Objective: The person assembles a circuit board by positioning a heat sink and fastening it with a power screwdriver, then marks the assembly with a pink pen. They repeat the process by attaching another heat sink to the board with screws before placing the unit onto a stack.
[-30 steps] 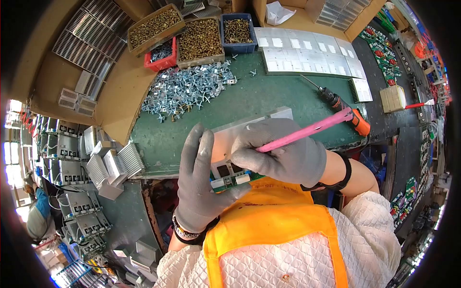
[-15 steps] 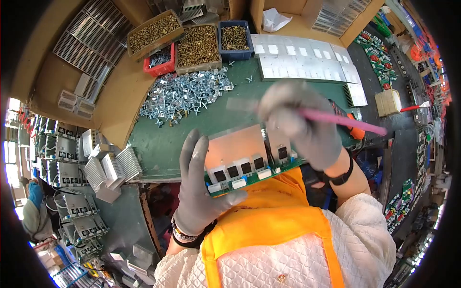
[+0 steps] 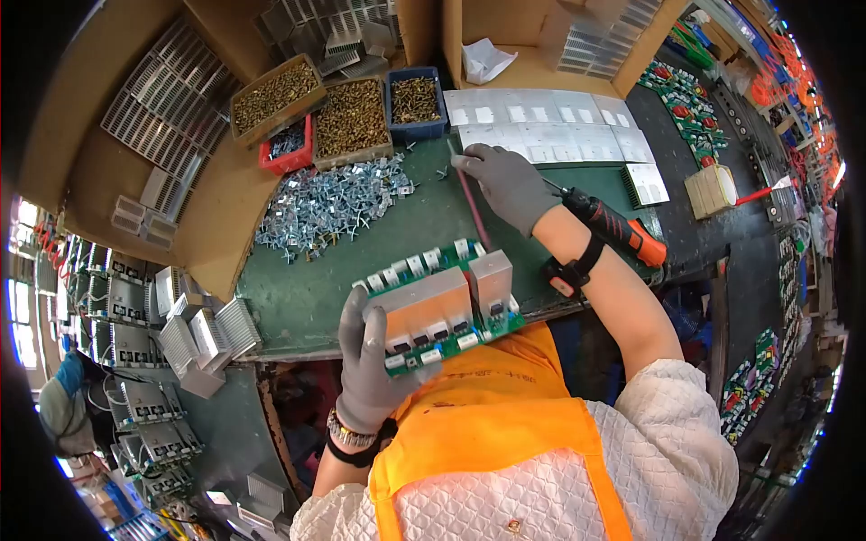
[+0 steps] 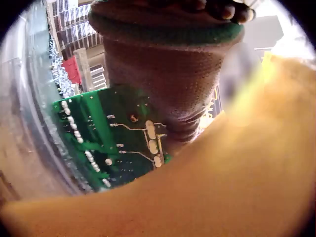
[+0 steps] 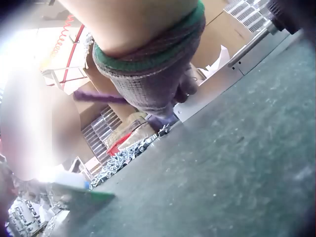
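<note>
In the head view my gloved left hand (image 3: pixel 368 370) grips the left end of a circuit board (image 3: pixel 498 326) that carries two metal heatsinks (image 3: pixel 424 307), tilted above the bench's front edge. The left wrist view shows the board's green underside (image 4: pixel 103 133) beside the glove (image 4: pixel 163 74). My gloved right hand (image 3: pixel 508 185) is over the bench near the flat metal blocks, its fingers on a pink-handled brush (image 3: pixel 474 212); the handle slants down toward the board. In the right wrist view the purple-looking handle (image 5: pixel 98 97) sticks out past the glove (image 5: pixel 148 84).
A power screwdriver (image 3: pixel 622 230) lies right of my right hand. Flat metal blocks (image 3: pixel 550 135) stand behind it. Small clips (image 3: pixel 329 203) are heaped at the left, before bins of brass screws (image 3: pixel 352 117). Loose heatsinks (image 3: pixel 203 329) lie at far left.
My right hand has moved from over the board up toward the metal blocks, carrying the pink brush. The board, previously mostly covered by that hand, now shows fully and is tilted differently in my left hand.
</note>
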The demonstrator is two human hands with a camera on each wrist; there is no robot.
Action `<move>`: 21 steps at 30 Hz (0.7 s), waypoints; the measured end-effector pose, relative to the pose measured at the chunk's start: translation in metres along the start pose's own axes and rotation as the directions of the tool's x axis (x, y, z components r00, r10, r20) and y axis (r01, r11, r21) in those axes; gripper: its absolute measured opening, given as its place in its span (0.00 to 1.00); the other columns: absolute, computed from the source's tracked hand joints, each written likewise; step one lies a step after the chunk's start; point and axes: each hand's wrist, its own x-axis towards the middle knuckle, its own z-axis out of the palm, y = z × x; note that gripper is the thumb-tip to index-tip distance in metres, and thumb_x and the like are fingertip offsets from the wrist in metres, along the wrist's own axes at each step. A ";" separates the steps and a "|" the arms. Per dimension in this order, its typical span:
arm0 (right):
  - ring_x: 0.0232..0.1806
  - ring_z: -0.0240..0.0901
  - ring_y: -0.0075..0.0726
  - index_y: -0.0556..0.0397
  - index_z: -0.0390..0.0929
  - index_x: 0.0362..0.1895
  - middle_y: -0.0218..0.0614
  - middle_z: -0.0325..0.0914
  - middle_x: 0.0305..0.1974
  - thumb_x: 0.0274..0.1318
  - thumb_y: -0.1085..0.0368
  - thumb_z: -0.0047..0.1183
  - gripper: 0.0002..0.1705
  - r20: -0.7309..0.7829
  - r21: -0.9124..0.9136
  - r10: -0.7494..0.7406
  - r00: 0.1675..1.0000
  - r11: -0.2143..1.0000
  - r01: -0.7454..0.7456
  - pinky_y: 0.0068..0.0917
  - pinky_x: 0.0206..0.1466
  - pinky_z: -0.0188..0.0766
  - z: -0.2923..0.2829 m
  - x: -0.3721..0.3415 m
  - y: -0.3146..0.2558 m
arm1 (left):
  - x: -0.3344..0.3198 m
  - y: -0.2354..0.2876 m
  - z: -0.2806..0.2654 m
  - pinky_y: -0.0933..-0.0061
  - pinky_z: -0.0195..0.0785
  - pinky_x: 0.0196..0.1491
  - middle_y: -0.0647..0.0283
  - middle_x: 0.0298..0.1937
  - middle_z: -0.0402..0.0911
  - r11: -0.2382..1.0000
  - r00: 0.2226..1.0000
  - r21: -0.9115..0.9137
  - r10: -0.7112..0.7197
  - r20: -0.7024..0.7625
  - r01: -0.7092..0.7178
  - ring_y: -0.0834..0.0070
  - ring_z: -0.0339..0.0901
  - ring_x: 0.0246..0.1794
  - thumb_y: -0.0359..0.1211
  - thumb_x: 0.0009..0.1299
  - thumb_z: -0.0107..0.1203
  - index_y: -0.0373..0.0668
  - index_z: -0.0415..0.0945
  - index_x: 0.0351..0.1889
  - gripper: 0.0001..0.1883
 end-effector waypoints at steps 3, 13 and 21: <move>0.50 0.74 0.48 0.43 0.74 0.57 0.40 0.73 0.55 0.56 0.68 0.53 0.22 -0.141 0.157 0.035 0.989 0.988 -0.013 0.39 0.54 0.73 -0.027 -0.024 0.001 | 0.003 -0.019 0.021 0.53 0.66 0.63 0.41 0.71 0.52 0.991 0.997 0.109 0.075 -0.023 -0.072 0.44 0.59 0.68 0.55 0.57 0.68 0.37 0.51 0.69 0.51; 0.54 0.72 0.53 0.47 0.72 0.59 0.44 0.73 0.55 0.56 0.60 0.58 0.25 -0.111 0.015 0.495 0.862 0.868 -0.497 0.40 0.58 0.69 -0.103 -0.168 0.071 | -0.006 -0.041 0.047 0.51 0.67 0.60 0.43 0.73 0.47 0.992 0.993 0.084 0.100 -0.063 -0.094 0.42 0.58 0.68 0.31 0.49 0.75 0.57 0.37 0.78 0.64; 0.57 0.69 0.56 0.54 0.66 0.63 0.50 0.72 0.55 0.47 0.57 0.67 0.40 0.176 -0.039 0.705 0.687 0.702 -0.711 0.42 0.60 0.67 -0.116 -0.206 0.053 | -0.014 -0.051 0.037 0.51 0.65 0.62 0.44 0.74 0.47 0.983 0.993 0.178 0.064 -0.099 -0.045 0.43 0.56 0.70 0.44 0.57 0.71 0.54 0.37 0.78 0.58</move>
